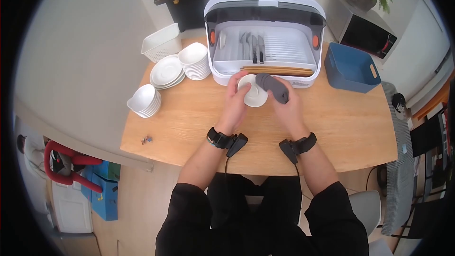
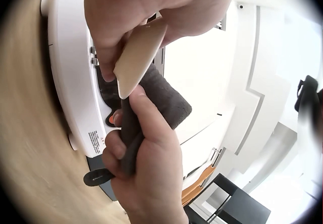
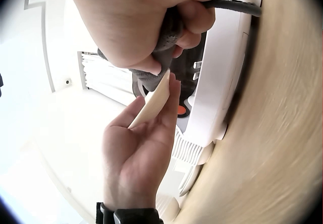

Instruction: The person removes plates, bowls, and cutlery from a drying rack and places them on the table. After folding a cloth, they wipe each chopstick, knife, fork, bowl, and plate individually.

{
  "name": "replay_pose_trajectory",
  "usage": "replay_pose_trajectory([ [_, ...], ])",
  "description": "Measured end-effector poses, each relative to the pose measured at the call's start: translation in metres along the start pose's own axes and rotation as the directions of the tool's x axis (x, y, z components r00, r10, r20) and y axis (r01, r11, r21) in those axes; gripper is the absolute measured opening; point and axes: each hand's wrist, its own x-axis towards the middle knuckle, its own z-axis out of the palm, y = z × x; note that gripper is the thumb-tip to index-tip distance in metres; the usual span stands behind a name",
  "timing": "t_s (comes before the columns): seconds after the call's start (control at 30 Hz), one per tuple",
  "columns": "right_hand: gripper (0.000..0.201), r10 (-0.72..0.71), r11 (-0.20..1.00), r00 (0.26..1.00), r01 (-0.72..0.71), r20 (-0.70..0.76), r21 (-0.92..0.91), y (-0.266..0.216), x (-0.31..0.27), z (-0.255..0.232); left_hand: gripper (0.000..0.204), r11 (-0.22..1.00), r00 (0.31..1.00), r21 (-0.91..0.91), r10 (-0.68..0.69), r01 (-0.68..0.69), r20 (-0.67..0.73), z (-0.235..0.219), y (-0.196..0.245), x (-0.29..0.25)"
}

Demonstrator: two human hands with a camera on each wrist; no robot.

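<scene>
My left hand (image 1: 233,104) holds a small white saucer (image 1: 256,98) by its edge, thumb on its face, over the table in front of the dish box. In the right wrist view the saucer (image 3: 155,100) appears nearly edge-on between the left thumb and fingers. My right hand (image 1: 290,111) grips a dark grey cloth (image 1: 274,86), bunched in the fingers, with part of it lying against the saucer's rim. A loop or tab of the cloth (image 2: 98,177) sticks out below the right fingers in the left wrist view.
Behind the hands stands a white dish box (image 1: 215,73), lid raised, containing cutlery (image 1: 254,50) and chopsticks (image 1: 279,71). To the left are stacked bowls (image 1: 194,61), saucers (image 1: 166,71), more bowls (image 1: 146,102) and a white basket (image 1: 161,45). A blue bin (image 1: 350,68) stands right.
</scene>
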Motion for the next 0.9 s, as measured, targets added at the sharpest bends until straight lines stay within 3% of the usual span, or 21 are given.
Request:
replay_pose_trajectory([
  [0.07, 0.039, -0.026, 0.999, 0.999, 0.027, -0.027, 0.019, 0.006, 0.003, -0.001, 0.026, 0.998, 0.999, -0.062, 0.001, -0.003, -0.037, -0.001, 0.004, -0.001],
  [0.13, 0.039, -0.05, 0.998, 0.997, 0.053, -0.058, 0.04, 0.007, 0.005, -0.003, 0.035, 0.999, 0.999, -0.05, 0.021, -0.02, 0.024, -0.003, 0.006, 0.002],
  [0.17, 0.037, 0.184, 0.968, 0.983, -0.184, 0.017, 0.173, 0.005, 0.005, -0.005, 0.035, 0.999, 0.999, -0.046, 0.023, -0.022, 0.022, -0.004, 0.006, 0.002],
  [0.2, 0.036, 0.395, 0.866, 0.911, -0.413, 0.12, 0.281, 0.005, 0.006, -0.007, 0.042, 0.991, 0.989, 0.13, -0.004, -0.015, 0.147, -0.005, 0.006, 0.0],
  [0.23, 0.036, 0.395, 0.865, 0.91, -0.414, 0.123, 0.285, 0.006, 0.007, -0.007, 0.049, 0.953, 0.964, 0.302, -0.054, -0.029, 0.262, -0.005, 0.005, -0.002],
  [0.27, 0.033, 0.434, 0.772, 0.897, -0.42, 0.086, 0.477, 0.007, 0.009, -0.007, 0.057, 0.886, 0.924, 0.46, -0.123, -0.062, 0.361, -0.005, 0.004, -0.005],
  [0.3, 0.03, 0.478, 0.648, 0.877, -0.397, 0.059, 0.65, 0.004, 0.011, -0.005, 0.057, 0.884, 0.925, 0.463, -0.123, -0.062, 0.358, -0.005, 0.004, -0.007],
  [0.33, 0.028, 0.553, 0.603, 0.832, -0.367, -0.04, 0.708, -0.011, 0.015, -0.001, 0.063, 0.86, 0.883, 0.5, -0.153, -0.102, 0.443, -0.004, 0.004, -0.009],
  [0.37, 0.028, 0.553, 0.601, 0.832, -0.368, -0.038, 0.709, -0.006, 0.015, -0.003, 0.068, 0.835, 0.833, 0.531, -0.187, -0.145, 0.521, -0.003, 0.004, -0.011],
  [0.4, 0.028, 0.553, 0.555, 0.832, -0.4, 0.036, 0.729, -0.001, 0.017, -0.011, 0.071, 0.733, 0.819, 0.589, -0.076, -0.34, 0.568, -0.001, 0.0, -0.011],
  [0.53, 0.025, 0.53, 0.444, 0.828, -0.456, 0.184, 0.771, 0.016, 0.018, -0.019, 0.065, 0.637, 0.862, 0.738, -0.226, -0.223, 0.454, -0.002, 0.002, -0.008],
  [0.57, 0.023, 0.521, 0.394, 0.823, -0.467, 0.227, 0.791, 0.02, 0.018, -0.02, 0.053, 0.473, 0.851, 0.744, 0.025, -0.472, 0.524, -0.013, -0.004, -0.001],
  [0.6, 0.023, 0.519, 0.393, 0.825, -0.463, 0.224, 0.794, 0.019, 0.018, -0.02, 0.045, 0.237, 0.753, 0.716, 0.254, -0.656, 0.606, -0.021, -0.006, 0.006],
  [0.63, 0.022, 0.528, 0.414, 0.814, -0.496, 0.242, 0.763, 0.018, 0.018, -0.02, 0.045, 0.231, 0.749, 0.714, 0.251, -0.661, 0.613, -0.026, -0.002, 0.012],
  [0.7, 0.021, 0.532, 0.43, 0.807, -0.517, 0.254, 0.74, 0.017, 0.017, -0.017, 0.034, 0.287, 0.882, 0.88, 0.402, -0.378, 0.247, -0.033, 0.01, 0.025],
  [0.73, 0.02, 0.547, 0.434, 0.795, -0.536, 0.26, 0.724, 0.019, 0.016, -0.015, 0.034, 0.279, 0.879, 0.88, 0.403, -0.385, 0.257, -0.034, 0.019, 0.032],
  [0.8, 0.022, 0.543, 0.431, 0.79, -0.554, 0.286, 0.712, 0.022, 0.017, -0.014, 0.03, 0.32, 0.896, 0.922, 0.439, -0.22, 0.061, -0.037, 0.039, 0.047],
  [0.83, 0.022, 0.54, 0.427, 0.792, -0.549, 0.284, 0.719, 0.026, 0.017, -0.014, 0.03, 0.312, 0.896, 0.923, 0.439, -0.224, 0.069, -0.041, 0.044, 0.058],
  [0.9, 0.023, 0.529, 0.42, 0.781, -0.581, 0.332, 0.697, 0.033, 0.017, -0.014, 0.028, 0.054, 0.786, 0.966, 0.594, -0.254, 0.173, -0.046, 0.051, 0.08],
])
